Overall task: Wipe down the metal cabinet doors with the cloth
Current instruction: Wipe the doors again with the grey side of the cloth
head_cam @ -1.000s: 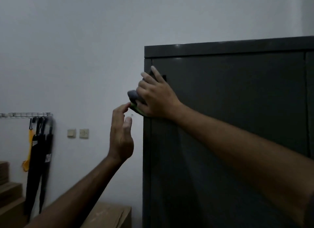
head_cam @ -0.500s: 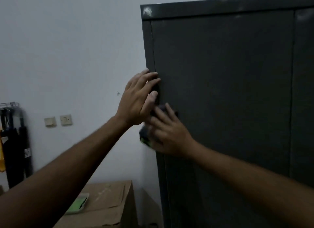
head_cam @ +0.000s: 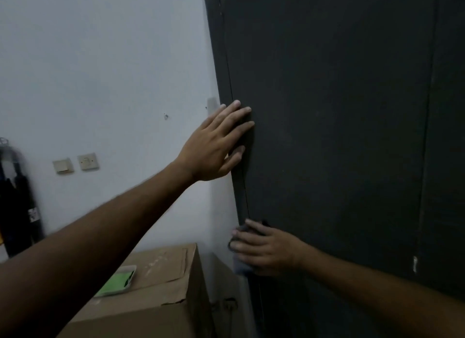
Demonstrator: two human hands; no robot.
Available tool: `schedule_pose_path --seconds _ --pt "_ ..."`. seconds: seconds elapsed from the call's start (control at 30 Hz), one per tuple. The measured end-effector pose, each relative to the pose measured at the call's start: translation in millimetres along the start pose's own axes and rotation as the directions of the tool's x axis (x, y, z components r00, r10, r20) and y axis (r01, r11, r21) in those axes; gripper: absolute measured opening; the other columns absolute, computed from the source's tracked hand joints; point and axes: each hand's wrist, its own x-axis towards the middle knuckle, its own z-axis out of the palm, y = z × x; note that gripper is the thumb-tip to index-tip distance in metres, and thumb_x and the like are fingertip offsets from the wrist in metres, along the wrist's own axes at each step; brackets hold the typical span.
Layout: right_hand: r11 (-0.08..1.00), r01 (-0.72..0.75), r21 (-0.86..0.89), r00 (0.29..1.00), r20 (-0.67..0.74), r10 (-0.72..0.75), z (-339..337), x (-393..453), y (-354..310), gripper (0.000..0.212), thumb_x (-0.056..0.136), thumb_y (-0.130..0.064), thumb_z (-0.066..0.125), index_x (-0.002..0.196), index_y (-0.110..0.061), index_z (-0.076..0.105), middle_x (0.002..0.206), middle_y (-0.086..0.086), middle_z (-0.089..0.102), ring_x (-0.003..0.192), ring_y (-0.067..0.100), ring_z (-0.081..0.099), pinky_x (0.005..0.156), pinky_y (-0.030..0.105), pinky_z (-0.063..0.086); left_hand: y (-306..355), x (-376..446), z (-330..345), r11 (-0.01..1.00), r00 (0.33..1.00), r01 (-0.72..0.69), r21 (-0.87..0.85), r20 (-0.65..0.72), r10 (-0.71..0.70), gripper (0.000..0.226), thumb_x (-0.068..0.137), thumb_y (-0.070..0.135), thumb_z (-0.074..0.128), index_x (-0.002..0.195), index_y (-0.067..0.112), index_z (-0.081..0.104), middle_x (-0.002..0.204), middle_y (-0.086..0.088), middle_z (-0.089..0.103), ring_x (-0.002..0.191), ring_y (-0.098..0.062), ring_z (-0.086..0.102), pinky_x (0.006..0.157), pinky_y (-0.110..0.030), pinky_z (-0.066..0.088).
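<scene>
Low at the door's left edge, my right hand presses a crumpled dark grey cloth flat against the dark grey metal cabinet door, fingers spread over it rather than curled round, so the cloth sits between palm and metal. Higher up, my left hand lies open with straight fingers on the same edge, steadying the door and gripping nothing. I judge the wipe is partway down this door; next I must carry the cloth lower and across the panel, keeping even pressure. Beyond, a brown cardboard box bears a green-and-white flat object I cannot identify. Most of the cloth is hidden under my hand, and the cabinet's top and bottom are cut off.
</scene>
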Motion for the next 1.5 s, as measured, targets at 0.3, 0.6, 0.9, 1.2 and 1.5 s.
schedule_pose_path --seconds 0.3,0.6,0.9,1.2,1.5 --pt "0.570 -0.768 0.292 0.487 -0.310 0.816 11.1 -0.1 36.7 0.068 0.102 -0.047 0.053 0.160 -0.019 0.031 0.168 0.011 0.026 0.155 0.039 0.019 0.124 0.063 0.011 20.2 -16.1 39.9 0.996 0.992 -0.066 0.053 -0.104 0.071 0.052 0.110 0.031 0.044 0.156 0.007 0.047 0.166 -0.019 0.037 0.158 -0.038 0.026 0.131 -0.053 0.018" --pt "0.593 -0.792 0.142 0.571 -0.171 0.803 42.6 -107.7 -32.9 0.079 0.097 -0.046 0.057 0.162 -0.018 0.022 0.169 0.009 0.019 0.157 0.037 0.013 0.122 0.065 0.018 58.0 -46.9 70.1 0.975 0.974 -0.223 0.018 0.031 0.223 0.052 0.107 0.030 0.047 0.154 0.009 0.050 0.165 -0.018 0.039 0.157 -0.039 0.028 0.127 -0.060 0.023" --pt "0.437 -0.848 0.301 0.420 -0.120 0.899 49.8 13.7 -103.1 0.078 0.097 -0.058 0.050 0.161 -0.019 0.026 0.171 0.016 0.010 0.156 0.043 0.007 0.123 0.063 0.000 67.1 -45.5 72.3 0.988 0.990 -0.137 -0.075 -0.055 0.133 0.043 0.108 0.020 0.048 0.149 0.007 0.056 0.157 -0.017 0.051 0.153 -0.038 0.037 0.127 -0.058 0.026" --pt "0.769 -0.630 0.106 0.769 -0.050 0.637 66.4 -123.5 -125.7 0.066 0.097 -0.048 0.059 0.156 -0.028 0.038 0.169 0.006 0.020 0.153 0.036 0.025 0.123 0.065 0.010 127.7 -88.6 97.2 0.970 0.970 -0.194 -0.146 0.120 0.212 0.049 0.103 0.027 0.055 0.148 0.009 0.057 0.158 -0.018 0.050 0.153 -0.037 0.037 0.128 -0.057 0.025" --pt "0.908 -0.359 0.215 0.932 0.025 0.363 109.0 -76.2 -232.3 0.062 0.100 -0.042 0.058 0.157 -0.028 0.038 0.172 0.008 0.011 0.158 0.035 0.009 0.124 0.062 -0.005 164.7 -109.5 127.2 0.990 1.000 0.008 -0.143 0.016 -0.006 0.046 0.106 0.024 0.048 0.149 0.008 0.055 0.159 -0.017 0.048 0.156 -0.036 0.032 0.131 -0.053 0.017"
